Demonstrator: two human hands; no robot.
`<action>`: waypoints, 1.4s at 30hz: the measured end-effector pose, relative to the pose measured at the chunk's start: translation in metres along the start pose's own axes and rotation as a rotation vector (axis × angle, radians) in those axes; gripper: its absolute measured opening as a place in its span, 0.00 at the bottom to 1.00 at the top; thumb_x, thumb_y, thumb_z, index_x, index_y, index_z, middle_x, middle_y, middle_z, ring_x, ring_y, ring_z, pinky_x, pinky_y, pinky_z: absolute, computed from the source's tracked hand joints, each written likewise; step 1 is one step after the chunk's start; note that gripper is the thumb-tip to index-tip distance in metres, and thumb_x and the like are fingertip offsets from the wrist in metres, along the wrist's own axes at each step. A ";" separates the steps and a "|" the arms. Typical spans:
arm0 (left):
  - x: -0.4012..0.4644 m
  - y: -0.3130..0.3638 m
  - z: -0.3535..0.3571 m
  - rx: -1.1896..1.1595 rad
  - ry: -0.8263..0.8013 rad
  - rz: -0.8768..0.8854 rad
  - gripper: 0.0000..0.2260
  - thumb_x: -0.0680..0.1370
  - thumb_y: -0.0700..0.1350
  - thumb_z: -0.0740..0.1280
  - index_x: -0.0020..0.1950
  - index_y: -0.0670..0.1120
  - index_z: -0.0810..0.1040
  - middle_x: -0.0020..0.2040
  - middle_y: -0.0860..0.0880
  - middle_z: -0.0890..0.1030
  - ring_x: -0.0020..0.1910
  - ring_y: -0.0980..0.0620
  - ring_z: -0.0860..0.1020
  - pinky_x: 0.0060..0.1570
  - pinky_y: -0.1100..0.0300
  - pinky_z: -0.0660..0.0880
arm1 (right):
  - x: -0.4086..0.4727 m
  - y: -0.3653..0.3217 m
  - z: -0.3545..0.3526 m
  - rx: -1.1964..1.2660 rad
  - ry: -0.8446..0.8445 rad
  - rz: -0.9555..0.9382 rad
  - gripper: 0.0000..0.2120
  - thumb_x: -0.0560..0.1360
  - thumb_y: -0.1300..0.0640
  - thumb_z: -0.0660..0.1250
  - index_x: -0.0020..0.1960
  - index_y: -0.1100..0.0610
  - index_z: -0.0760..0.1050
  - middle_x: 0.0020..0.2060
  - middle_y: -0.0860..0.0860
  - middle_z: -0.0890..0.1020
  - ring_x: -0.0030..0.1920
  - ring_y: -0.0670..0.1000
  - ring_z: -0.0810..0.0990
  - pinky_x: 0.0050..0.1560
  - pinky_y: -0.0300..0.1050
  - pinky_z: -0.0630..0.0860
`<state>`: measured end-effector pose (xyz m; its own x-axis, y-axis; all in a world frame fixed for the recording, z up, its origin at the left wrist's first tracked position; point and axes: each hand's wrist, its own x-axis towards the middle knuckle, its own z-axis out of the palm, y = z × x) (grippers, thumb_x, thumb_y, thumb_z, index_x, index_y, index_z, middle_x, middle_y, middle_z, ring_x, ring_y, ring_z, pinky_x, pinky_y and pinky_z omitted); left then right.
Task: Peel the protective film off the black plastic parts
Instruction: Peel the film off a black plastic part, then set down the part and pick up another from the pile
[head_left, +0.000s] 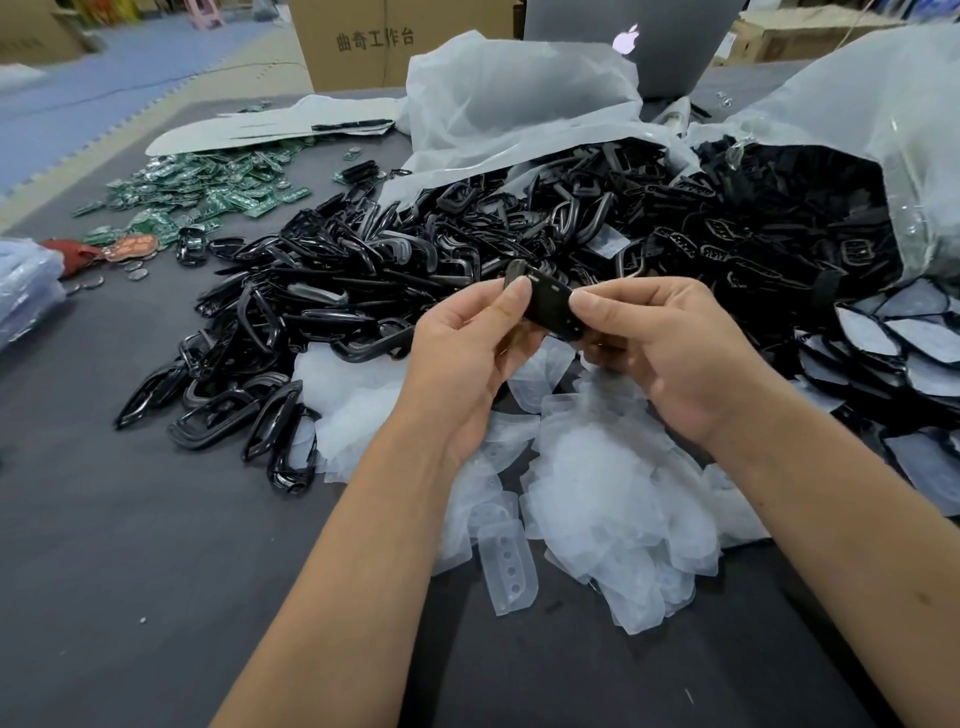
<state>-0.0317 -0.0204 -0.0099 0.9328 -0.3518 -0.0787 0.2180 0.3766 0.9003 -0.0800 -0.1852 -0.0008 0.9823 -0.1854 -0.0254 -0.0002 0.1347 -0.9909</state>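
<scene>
— What did the part look like, and where was it?
— A flat black plastic part (549, 306) with small slots, matte, held up above the heap of peeled film (597, 467) on the grey table (130, 519).
— And the hands?
— The left hand (462, 353) pinched its left end, thumb on top; the right hand (670, 353) pinched the right end, fingers curled beneath.

Both hands raised together, left hand (467, 348) and right hand (670, 353) each pinching with curled fingers.
</scene>
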 end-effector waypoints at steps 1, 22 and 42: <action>0.000 0.000 0.000 0.003 0.000 0.009 0.06 0.82 0.39 0.67 0.49 0.41 0.84 0.44 0.47 0.86 0.41 0.55 0.83 0.44 0.65 0.80 | 0.000 -0.001 0.000 0.026 -0.021 0.016 0.05 0.66 0.54 0.76 0.41 0.55 0.88 0.39 0.56 0.86 0.37 0.49 0.82 0.42 0.43 0.76; 0.004 -0.003 -0.003 0.019 0.060 0.007 0.08 0.81 0.39 0.70 0.44 0.42 0.85 0.39 0.47 0.84 0.35 0.55 0.80 0.34 0.68 0.76 | 0.001 0.012 -0.006 0.043 -0.108 -0.050 0.22 0.67 0.64 0.75 0.61 0.56 0.82 0.45 0.54 0.87 0.47 0.55 0.84 0.52 0.48 0.81; -0.005 -0.014 0.049 0.636 -0.033 0.457 0.08 0.77 0.36 0.74 0.45 0.50 0.87 0.38 0.41 0.84 0.39 0.47 0.80 0.44 0.49 0.80 | -0.017 -0.041 -0.065 -0.746 0.005 -0.359 0.24 0.73 0.77 0.66 0.55 0.52 0.86 0.43 0.47 0.88 0.47 0.45 0.87 0.55 0.40 0.82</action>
<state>-0.0535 -0.0656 -0.0009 0.8790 -0.3096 0.3627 -0.4015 -0.0698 0.9132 -0.1086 -0.2508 0.0318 0.9455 -0.0992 0.3102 0.1870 -0.6144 -0.7665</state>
